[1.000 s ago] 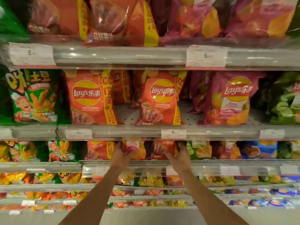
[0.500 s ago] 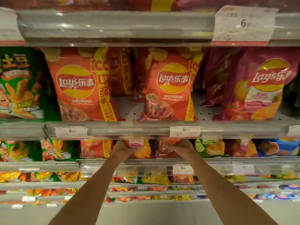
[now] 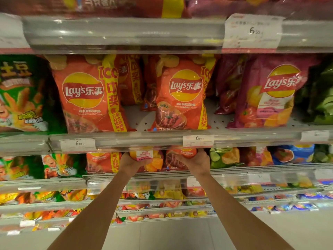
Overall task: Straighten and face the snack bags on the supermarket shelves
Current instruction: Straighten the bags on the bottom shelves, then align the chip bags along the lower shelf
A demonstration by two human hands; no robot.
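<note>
Centre of frame, third shelf (image 3: 234,168) down: the left hand (image 3: 132,162) cups a yellow-and-pink snack bag (image 3: 144,156); the right hand (image 3: 195,162) grasps the adjacent orange bag (image 3: 180,156). Both grips are closed on the bags' lower halves. Air-filled foil likely handles light, slippery and crushable; hold the side edges, gently.

Two bags in play on the lower shelf: a purple-red bag with a pink label (image 3: 144,156) and, just beside it to the right, an orange barbecue bag (image 3: 182,156), both upright, tops hidden behind the shelf edge above. One shelf up, two orange Lay's bags (image 3: 88,94) (image 3: 182,94) stand facing front with a gap between them, and a purple tomato bag (image 3: 270,94) leans slightly at the right.
</note>
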